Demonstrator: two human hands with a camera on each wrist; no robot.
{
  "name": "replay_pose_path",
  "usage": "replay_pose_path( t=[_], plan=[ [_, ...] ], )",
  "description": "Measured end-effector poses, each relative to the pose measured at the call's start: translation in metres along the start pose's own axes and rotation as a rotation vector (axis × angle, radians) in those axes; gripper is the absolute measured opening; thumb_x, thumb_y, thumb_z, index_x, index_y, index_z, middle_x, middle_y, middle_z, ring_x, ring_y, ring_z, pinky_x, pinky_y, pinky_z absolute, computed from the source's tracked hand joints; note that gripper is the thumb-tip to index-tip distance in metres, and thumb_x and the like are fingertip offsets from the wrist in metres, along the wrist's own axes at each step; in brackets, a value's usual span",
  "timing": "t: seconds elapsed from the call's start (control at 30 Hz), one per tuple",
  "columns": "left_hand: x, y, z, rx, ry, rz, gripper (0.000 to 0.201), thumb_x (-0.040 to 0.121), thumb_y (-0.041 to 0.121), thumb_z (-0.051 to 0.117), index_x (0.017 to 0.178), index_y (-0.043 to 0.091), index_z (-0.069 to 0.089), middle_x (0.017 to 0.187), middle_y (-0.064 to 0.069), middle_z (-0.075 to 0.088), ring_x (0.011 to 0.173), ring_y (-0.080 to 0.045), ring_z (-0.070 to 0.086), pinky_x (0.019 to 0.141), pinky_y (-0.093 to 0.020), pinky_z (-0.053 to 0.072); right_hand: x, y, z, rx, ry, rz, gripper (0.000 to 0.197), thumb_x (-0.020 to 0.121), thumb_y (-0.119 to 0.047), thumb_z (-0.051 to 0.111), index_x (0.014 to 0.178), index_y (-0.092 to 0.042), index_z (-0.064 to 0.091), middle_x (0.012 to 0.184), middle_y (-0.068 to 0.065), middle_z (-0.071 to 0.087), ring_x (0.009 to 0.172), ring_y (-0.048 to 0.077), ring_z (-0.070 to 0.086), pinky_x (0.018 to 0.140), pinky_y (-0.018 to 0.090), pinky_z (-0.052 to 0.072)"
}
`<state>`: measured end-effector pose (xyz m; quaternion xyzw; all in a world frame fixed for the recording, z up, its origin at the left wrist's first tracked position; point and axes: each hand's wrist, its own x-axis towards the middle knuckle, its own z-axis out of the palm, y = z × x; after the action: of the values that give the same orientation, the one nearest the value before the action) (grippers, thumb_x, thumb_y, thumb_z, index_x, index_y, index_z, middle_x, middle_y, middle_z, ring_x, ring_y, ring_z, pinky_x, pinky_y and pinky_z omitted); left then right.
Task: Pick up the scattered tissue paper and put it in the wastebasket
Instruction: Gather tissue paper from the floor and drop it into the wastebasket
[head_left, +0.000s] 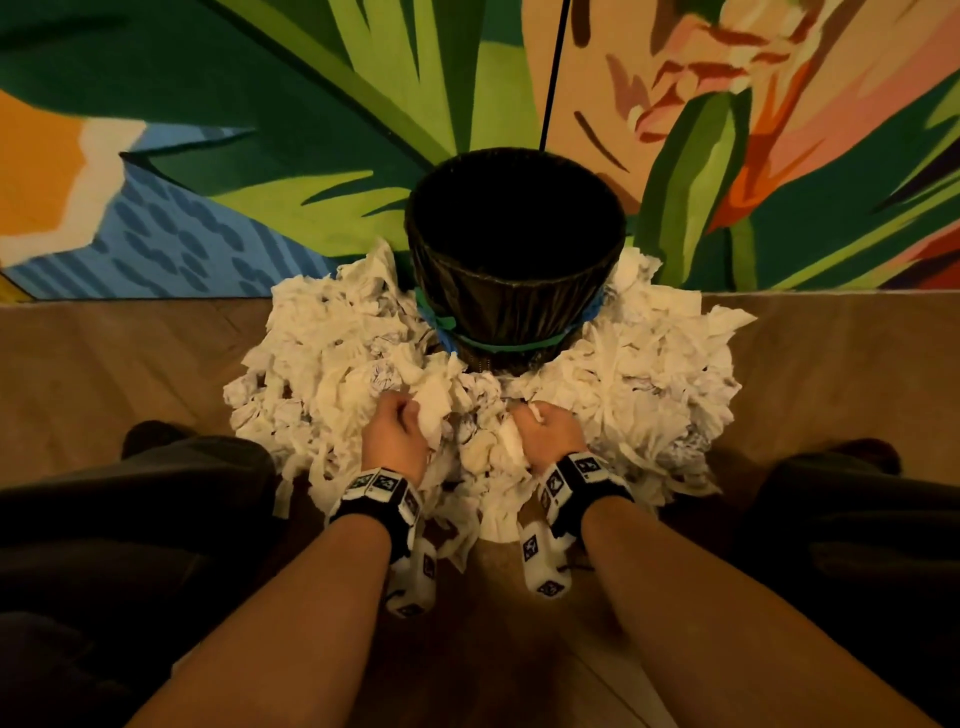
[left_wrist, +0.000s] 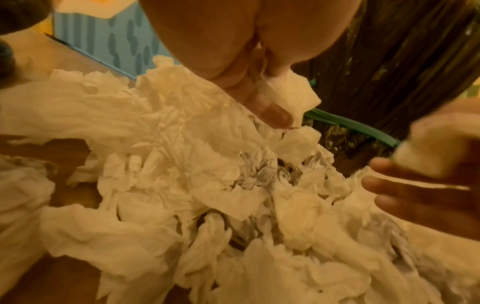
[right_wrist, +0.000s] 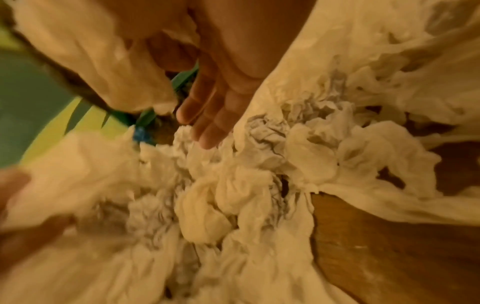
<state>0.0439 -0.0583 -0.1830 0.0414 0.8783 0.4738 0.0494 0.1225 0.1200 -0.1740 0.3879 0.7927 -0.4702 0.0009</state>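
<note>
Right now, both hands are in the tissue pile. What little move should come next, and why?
Probably lift both hands up over the wastebasket rim. The left hand and right hand each already grip a wad from the tissue paper heaped around its base, and its dark opening shows no tissue.

1. One wastebasket (head_left: 514, 270) stood beyond the hands.
2. Two hands, the left hand (head_left: 396, 434) and the right hand (head_left: 545, 431), were there.
3. The tissue paper (head_left: 332, 343) pieces around the hands were too many to count.
</note>
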Motion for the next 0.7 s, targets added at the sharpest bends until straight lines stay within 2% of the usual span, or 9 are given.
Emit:
replay_pose_path(
  t=[0.1,0.17,0.27,0.37,0.43,0.5,0.57,0.63,0.7],
  plan=[
    [-0.002,0.002,-0.002,-0.078,-0.025,-0.009,0.022,0.103,0.012,0.039,0.118,0.017,0.054,0.094,-0.011,0.062,0.087,-0.034,0.061,0.07,-0.031,0.046,0.005,0.0,-0.012,0.222,0.101,0.121,0.052,0.09,-0.027,0.067,0.138,-0.015,0.052,0.135,0.009,0.057,0.114,0.025,0.057,0.096,0.031,0.046],
    [-0.002,0.004,-0.001,-0.124,-0.044,-0.044,0.027,0.104,0.013,0.036,0.122,0.021,0.054,0.098,-0.02,0.063,0.088,-0.039,0.061,0.068,-0.029,0.043,0.008,0.001,-0.018,0.273,0.162,0.1,0.027,0.09,-0.01,0.058,0.115,-0.021,0.057,0.116,0.012,0.064,0.097,0.03,0.061,0.088,0.041,0.054],
    [-0.003,0.006,0.0,-0.194,-0.09,-0.081,0.024,0.1,0.017,0.042,0.116,0.027,0.056,0.099,-0.015,0.064,0.075,-0.021,0.062,0.059,-0.024,0.044,0.008,0.011,-0.023,-0.055,0.144,0.036,0.023,0.092,-0.013,0.047,0.106,-0.031,0.045,0.088,0.01,0.059,0.074,0.031,0.06,0.062,0.039,0.052],
    [-0.007,0.006,0.001,-0.235,-0.162,-0.046,0.026,0.091,0.019,0.064,0.111,0.033,0.054,0.105,0.006,0.06,0.083,-0.003,0.058,0.065,-0.018,0.046,0.007,0.025,-0.018,-0.438,-0.012,-0.062,0.041,0.093,-0.031,0.054,0.13,-0.039,0.04,0.128,0.01,0.049,0.1,0.03,0.06,0.076,0.034,0.05],
    [-0.007,0.004,0.002,-0.181,-0.183,-0.012,0.021,0.094,0.019,0.062,0.112,0.029,0.058,0.12,0.009,0.057,0.107,-0.007,0.054,0.084,-0.018,0.043,0.007,0.032,-0.011,-0.558,-0.132,-0.088,0.058,0.093,-0.038,0.056,0.145,-0.041,0.031,0.152,0.008,0.028,0.125,0.033,0.05,0.096,0.039,0.049],
    [-0.006,0.005,0.002,-0.158,-0.173,-0.044,0.013,0.1,0.027,0.054,0.106,0.022,0.065,0.126,0.0,0.059,0.117,-0.016,0.056,0.091,-0.025,0.044,0.008,0.035,-0.005,-0.663,-0.218,-0.114,0.062,0.093,-0.036,0.059,0.147,-0.041,0.029,0.154,0.005,0.022,0.125,0.031,0.052,0.098,0.041,0.05],
    [-0.004,0.003,0.001,-0.119,-0.149,-0.061,0.029,0.103,0.037,0.046,0.105,0.017,0.067,0.111,-0.005,0.066,0.091,-0.012,0.066,0.072,-0.017,0.048,0.011,0.036,-0.001,-0.738,-0.235,-0.118,0.059,0.09,-0.03,0.065,0.141,-0.037,0.037,0.148,0.004,0.024,0.118,0.03,0.055,0.093,0.039,0.052],
    [-0.003,0.003,-0.001,-0.104,-0.094,-0.075,0.046,0.101,0.048,0.043,0.111,0.01,0.066,0.098,-0.005,0.068,0.062,0.003,0.056,0.056,-0.01,0.041,0.012,0.036,0.001,-0.769,-0.219,-0.085,0.056,0.087,-0.024,0.07,0.135,-0.032,0.042,0.145,0.005,0.025,0.114,0.031,0.057,0.088,0.039,0.054],
    [-0.002,-0.001,-0.001,-0.13,-0.071,-0.096,0.04,0.094,0.056,0.051,0.093,0.017,0.062,0.076,0.009,0.064,0.057,-0.001,0.052,0.064,-0.02,0.044,0.011,0.037,0.002,-0.798,-0.232,-0.047,0.058,0.085,-0.022,0.073,0.135,-0.028,0.042,0.145,0.007,0.023,0.114,0.032,0.057,0.088,0.04,0.055]
  ],
)
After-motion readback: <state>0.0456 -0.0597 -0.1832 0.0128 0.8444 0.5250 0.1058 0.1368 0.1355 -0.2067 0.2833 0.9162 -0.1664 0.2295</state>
